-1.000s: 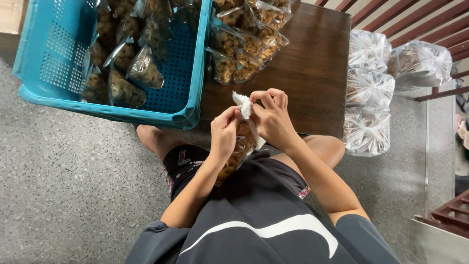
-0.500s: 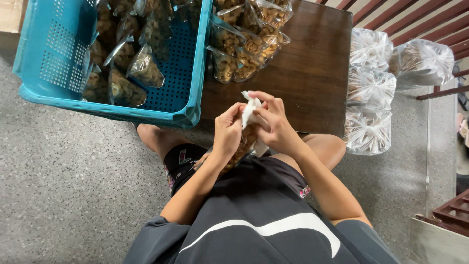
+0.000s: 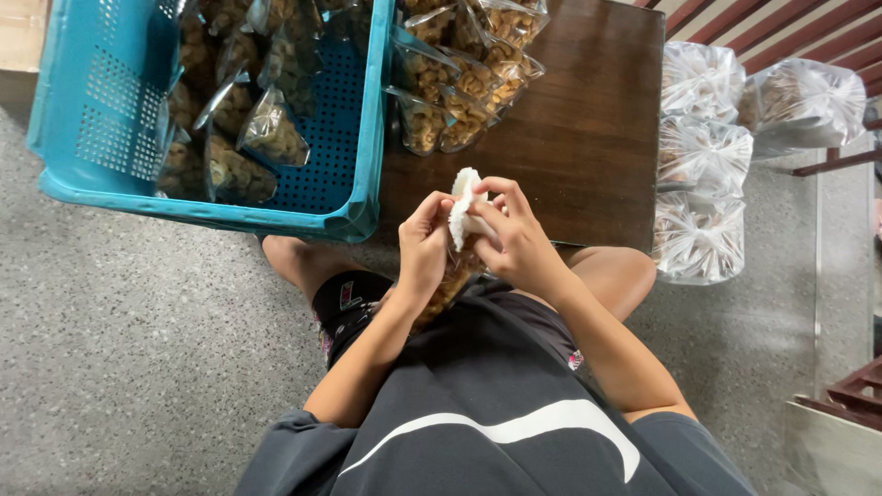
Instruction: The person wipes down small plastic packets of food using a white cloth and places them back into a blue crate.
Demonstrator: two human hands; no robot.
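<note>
Both hands meet above the lap, forearms angled in from the elbows, wrists bent inward. Left hand (image 3: 424, 250) pinches the white bunched top of a clear snack bag (image 3: 457, 262) with thumb and fingers; right hand (image 3: 516, 241) clamps the same neck from the other side, fingers curled over it. So both are grasping the bag, neither released. Versus half a second ago the hands sit about the same place, the white top now sticking up a bit more between the fingertips. Bag's long axis runs from the grip down toward the lap, neck pointing up and away from the body, brown filling hanging below the grip. Just beyond the grip: dark wooden table (image 3: 588, 138) with a pile of filled bags (image 3: 459, 83); beyond and left, blue crate (image 3: 110, 119).
</note>
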